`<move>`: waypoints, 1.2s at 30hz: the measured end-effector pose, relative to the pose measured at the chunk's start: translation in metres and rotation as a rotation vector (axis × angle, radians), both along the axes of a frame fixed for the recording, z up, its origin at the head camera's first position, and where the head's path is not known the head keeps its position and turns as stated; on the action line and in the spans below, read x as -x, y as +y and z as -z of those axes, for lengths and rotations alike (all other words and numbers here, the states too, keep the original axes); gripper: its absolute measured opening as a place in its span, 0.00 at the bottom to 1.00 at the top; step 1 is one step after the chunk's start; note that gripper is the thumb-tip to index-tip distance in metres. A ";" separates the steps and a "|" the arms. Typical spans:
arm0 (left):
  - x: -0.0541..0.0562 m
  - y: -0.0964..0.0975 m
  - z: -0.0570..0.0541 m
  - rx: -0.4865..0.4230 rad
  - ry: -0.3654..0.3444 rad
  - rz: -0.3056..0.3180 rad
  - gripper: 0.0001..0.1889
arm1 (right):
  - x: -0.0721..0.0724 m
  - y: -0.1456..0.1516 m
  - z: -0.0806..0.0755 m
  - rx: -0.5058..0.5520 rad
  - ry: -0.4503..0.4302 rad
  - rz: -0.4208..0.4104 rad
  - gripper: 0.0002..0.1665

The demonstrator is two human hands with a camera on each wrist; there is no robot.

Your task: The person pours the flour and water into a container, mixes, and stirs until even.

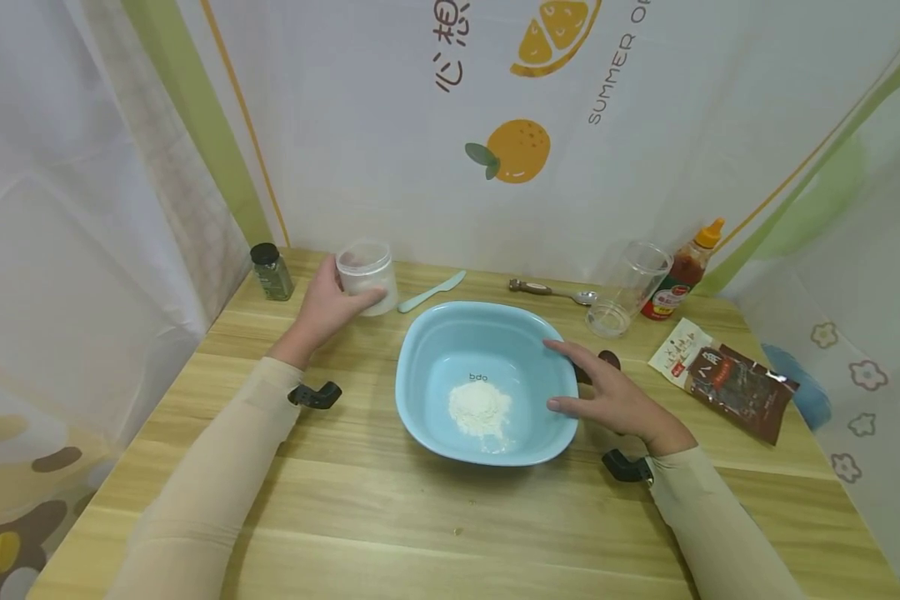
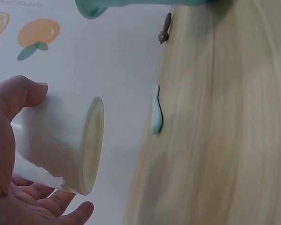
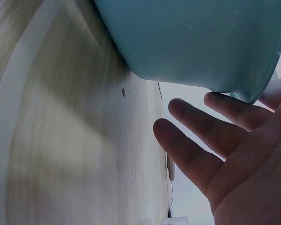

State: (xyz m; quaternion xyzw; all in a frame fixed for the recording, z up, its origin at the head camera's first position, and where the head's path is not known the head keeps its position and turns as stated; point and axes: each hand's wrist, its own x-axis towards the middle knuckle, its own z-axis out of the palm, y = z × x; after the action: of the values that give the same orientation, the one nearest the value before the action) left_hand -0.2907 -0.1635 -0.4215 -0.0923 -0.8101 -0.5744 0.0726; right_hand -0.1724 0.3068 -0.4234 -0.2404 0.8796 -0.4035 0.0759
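Two bare hands work over a wooden desk point(image 1: 345, 525). The left hand point(image 1: 326, 307) grips a clear jar point(image 1: 369, 268), holding it raised off the desk. The right hand point(image 1: 615, 396), its fingers extended and spread, touches the near rim of a light-blue basin point(image 1: 487, 335). The basin sits between the hands, with white powder point(image 1: 478, 406) on its bottom. A pale knife point(image 1: 432, 292) lies just right of the left hand; a dark-lidded bottle point(image 1: 273, 275) stands to its left. Beyond the right hand are a spoon point(image 1: 546, 288), clear cup point(image 1: 632, 285) and sauce bottle point(image 1: 678, 282).
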 end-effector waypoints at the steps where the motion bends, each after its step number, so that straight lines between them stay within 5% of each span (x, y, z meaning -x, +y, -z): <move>1: 0.001 -0.002 0.002 -0.001 -0.002 -0.001 0.49 | 0.000 0.000 0.000 -0.001 0.000 0.000 0.52; 17: 0.010 -0.018 0.022 0.057 -0.044 -0.035 0.53 | 0.000 0.000 -0.001 -0.002 0.008 -0.005 0.52; 36: 0.011 -0.023 0.030 0.126 -0.076 -0.073 0.54 | 0.001 0.001 0.000 -0.009 0.001 -0.002 0.52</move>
State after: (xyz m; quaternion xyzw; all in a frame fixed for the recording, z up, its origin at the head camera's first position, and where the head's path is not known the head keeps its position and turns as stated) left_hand -0.3017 -0.1862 -0.4511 -0.0453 -0.8497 -0.5223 0.0565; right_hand -0.1729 0.3081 -0.4229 -0.2410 0.8812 -0.3994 0.0768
